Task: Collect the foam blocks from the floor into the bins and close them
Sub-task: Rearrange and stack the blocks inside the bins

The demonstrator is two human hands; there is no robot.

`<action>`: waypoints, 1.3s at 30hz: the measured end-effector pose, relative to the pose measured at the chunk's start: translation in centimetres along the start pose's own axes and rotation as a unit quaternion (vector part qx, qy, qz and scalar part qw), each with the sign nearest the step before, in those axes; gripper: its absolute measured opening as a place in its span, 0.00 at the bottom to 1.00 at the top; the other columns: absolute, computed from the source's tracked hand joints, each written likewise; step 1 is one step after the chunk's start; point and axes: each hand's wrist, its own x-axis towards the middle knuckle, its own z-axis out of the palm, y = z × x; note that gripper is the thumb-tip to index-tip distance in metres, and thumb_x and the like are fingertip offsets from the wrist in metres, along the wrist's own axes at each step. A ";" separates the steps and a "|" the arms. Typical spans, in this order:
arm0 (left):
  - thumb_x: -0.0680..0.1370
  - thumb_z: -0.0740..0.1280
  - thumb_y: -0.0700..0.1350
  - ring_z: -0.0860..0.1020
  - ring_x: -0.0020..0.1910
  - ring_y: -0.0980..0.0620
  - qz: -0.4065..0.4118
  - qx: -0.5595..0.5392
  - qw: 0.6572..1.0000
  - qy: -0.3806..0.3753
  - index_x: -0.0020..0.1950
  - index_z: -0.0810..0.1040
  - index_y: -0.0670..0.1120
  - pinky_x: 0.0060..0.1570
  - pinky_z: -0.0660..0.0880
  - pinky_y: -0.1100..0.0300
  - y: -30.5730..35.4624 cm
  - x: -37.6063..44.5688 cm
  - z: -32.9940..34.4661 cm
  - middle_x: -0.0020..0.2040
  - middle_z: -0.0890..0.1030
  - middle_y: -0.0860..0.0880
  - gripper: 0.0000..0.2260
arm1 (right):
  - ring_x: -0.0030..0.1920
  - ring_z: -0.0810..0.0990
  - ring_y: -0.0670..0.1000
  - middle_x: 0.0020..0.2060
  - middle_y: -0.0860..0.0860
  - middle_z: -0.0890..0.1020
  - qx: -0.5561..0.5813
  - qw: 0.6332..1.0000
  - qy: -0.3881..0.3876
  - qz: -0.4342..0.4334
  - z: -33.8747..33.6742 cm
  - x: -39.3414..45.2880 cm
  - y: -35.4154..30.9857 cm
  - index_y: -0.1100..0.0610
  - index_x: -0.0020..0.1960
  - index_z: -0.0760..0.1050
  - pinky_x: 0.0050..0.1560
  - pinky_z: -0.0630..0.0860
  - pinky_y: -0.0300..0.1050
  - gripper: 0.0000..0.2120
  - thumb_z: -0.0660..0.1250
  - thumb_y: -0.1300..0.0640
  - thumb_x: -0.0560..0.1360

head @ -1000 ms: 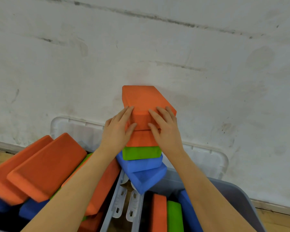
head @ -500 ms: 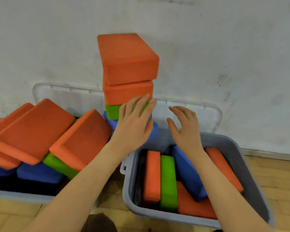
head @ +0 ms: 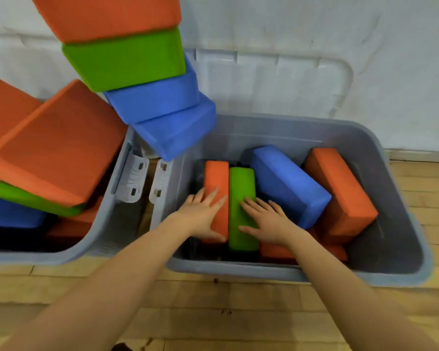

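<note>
Two grey bins stand side by side against the wall. In the right bin (head: 299, 272), an orange block (head: 217, 178) and a green block (head: 241, 188) stand on edge, with a blue block (head: 289, 183) and another orange block (head: 340, 188) leaning to their right. My left hand (head: 203, 214) lies flat with straight fingers on the upright orange block. My right hand (head: 266, 221) lies flat on the green block. The left bin (head: 107, 224) is piled with orange, green and blue blocks. A leaning stack (head: 137, 72) of orange, green and blue blocks rises between the bins.
The right bin's translucent lid (head: 276, 82) leans upright against the white wall behind it. White latch clips (head: 142, 181) hang where the two bins meet. Wooden floor (head: 226, 312) lies in front of the bins.
Both hands left the tall stack and dropped into the right bin, landing on the upright orange and green blocks. The view has tilted down and moved closer.
</note>
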 end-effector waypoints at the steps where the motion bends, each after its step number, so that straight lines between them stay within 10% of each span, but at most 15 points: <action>1: 0.69 0.66 0.67 0.41 0.75 0.39 -0.001 0.002 1.000 -0.023 0.76 0.37 0.52 0.72 0.46 0.43 -0.1 0.4 0.8 0.77 0.37 0.45 0.50 | 0.77 0.43 0.50 0.77 0.46 0.44 -0.007 1.000 -0.018 0.002 0.3 0.3 0.2 0.49 0.78 0.43 0.74 0.39 0.51 0.38 0.53 0.33 0.76; 9: 0.67 0.75 0.57 0.51 0.73 0.33 -0.005 0.026 0.999 -0.023 0.75 0.32 0.51 0.70 0.56 0.44 -0.4 2.0 2.7 0.74 0.30 0.43 0.56 | 0.76 0.47 0.60 0.76 0.50 0.35 -0.073 0.997 -0.023 -0.015 1.2 0.2 0.0 0.53 0.76 0.33 0.73 0.44 0.58 0.62 0.70 0.30 0.62; 21: 0.81 0.56 0.53 0.58 0.73 0.38 0.022 0.001 0.997 0.070 0.78 0.48 0.49 0.69 0.61 0.46 -1.0 0.0 -0.5 0.78 0.48 0.48 0.28 | 0.72 0.62 0.55 0.75 0.47 0.59 0.066 0.984 0.159 -0.054 -1.6 -1.2 0.0 0.48 0.75 0.60 0.66 0.51 0.47 0.24 0.56 0.45 0.80; 28: 0.76 0.56 0.50 0.82 0.39 0.43 0.066 0.043 0.921 0.382 0.60 0.80 0.47 0.33 0.76 0.55 -1.6 -0.3 -2.4 0.57 0.81 0.46 0.19 | 0.51 0.79 0.47 0.57 0.44 0.79 0.090 0.931 0.353 -0.022 -4.3 -0.3 0.0 0.48 0.59 0.77 0.49 0.55 0.45 0.18 0.54 0.44 0.77; 35: 0.75 0.58 0.59 0.75 0.57 0.40 0.061 0.072 0.903 0.419 0.60 0.79 0.46 0.50 0.74 0.48 -0.7 0.4 -2.0 0.60 0.77 0.42 0.23 | 0.49 0.78 0.56 0.54 0.52 0.78 0.103 0.913 0.388 0.072 -5.0 2.1 -1.0 0.53 0.54 0.78 0.52 0.60 0.49 0.16 0.56 0.47 0.76; 39: 0.68 0.46 0.74 0.50 0.75 0.35 -0.012 0.014 0.961 0.276 0.77 0.50 0.52 0.71 0.46 0.39 -0.6 1.0 -1.4 0.77 0.52 0.39 0.43 | 0.62 0.75 0.48 0.64 0.47 0.76 0.075 0.942 0.327 0.022 -4.5 0.6 0.7 0.50 0.64 0.75 0.60 0.53 0.48 0.21 0.54 0.45 0.76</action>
